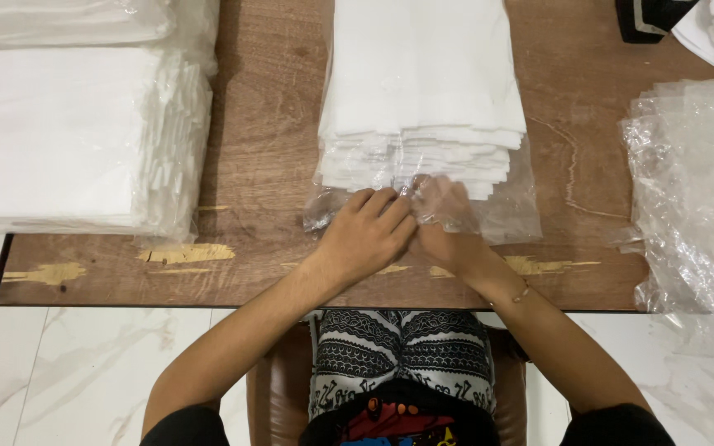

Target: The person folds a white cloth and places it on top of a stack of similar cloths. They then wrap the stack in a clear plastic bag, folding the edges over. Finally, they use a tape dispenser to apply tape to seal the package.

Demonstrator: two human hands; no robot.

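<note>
The right hand's fingers blur behind clear plastic film; at the top right, a black object is cut off.

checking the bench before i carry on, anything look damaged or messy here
The wooden table is damaged: veneer is chipped along its near edge, leaving pale ragged patches. The stack of folded white cloths is slightly uneven at its near end, where the left hand and right hand work the clear plastic bag.
</note>
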